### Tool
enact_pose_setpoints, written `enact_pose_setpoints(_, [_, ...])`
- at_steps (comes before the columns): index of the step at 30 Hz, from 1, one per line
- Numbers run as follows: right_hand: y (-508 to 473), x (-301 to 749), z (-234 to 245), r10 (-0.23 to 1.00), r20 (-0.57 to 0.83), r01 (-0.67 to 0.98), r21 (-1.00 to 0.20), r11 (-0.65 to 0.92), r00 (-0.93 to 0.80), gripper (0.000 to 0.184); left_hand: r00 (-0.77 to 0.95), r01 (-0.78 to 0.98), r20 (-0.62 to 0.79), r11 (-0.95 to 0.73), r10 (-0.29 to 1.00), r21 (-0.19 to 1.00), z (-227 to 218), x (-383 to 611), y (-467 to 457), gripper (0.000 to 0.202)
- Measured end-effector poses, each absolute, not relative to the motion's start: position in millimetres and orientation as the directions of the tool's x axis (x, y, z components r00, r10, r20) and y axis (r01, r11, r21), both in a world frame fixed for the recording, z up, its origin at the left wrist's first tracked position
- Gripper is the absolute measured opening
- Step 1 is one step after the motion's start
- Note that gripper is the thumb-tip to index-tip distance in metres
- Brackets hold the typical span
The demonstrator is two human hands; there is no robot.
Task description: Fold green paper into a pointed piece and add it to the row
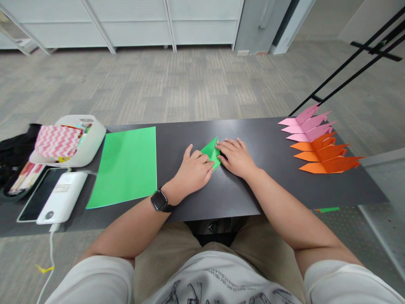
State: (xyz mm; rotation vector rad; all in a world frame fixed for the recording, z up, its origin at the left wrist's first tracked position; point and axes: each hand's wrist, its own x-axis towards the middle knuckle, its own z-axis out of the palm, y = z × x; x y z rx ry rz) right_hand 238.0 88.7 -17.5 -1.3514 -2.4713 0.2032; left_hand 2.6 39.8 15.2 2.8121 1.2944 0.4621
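Observation:
A small piece of folded green paper (209,148) lies on the dark table, with a pointed corner facing away from me. My left hand (195,169) presses on its left and near side, fingers bent over it and covering part of the folds. From the right, my right hand (236,157) holds the paper's right edge with its thumb and fingertips, the other fingers resting low over the tabletop. To the left of my hands lies a stack of green paper sheets (128,166). Folded paper birds stand in a row at the right, pink ones (305,124) behind orange ones (322,156).
At the left end of the dark table (215,202) are a white basket (91,147) with packets, a white power bank (61,196) with a cable, a phone (33,200) and a black bag (15,145). A black metal frame (344,61) stands beyond the right end.

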Motion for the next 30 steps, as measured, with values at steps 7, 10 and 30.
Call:
enact_pose_setpoints(7, [89.2, 237.7, -17.5, 0.848, 0.184, 0.802, -0.275, 0.53, -0.497, 0.048, 0.598, 0.749, 0.25, -0.642, 0.762, 0.164, 15.3, 0.3, 41.0, 0.023])
enact_pose_setpoints(10, [92.6, 238.5, -15.0, 0.845, 0.214, 0.79, -0.301, 0.535, -0.491, 0.042, 0.61, 0.743, 0.232, -0.649, 0.758, 0.164, 14.3, -1.5, 41.8, 0.023])
enact_pose_setpoints(30, [88.9, 245.1, -8.6, 0.812, 0.208, 0.705, -0.411, 0.578, -0.545, 0.027, 0.657, 0.739, 0.124, -0.668, 0.744, 0.09, 62.1, -19.1, 19.2, 0.038])
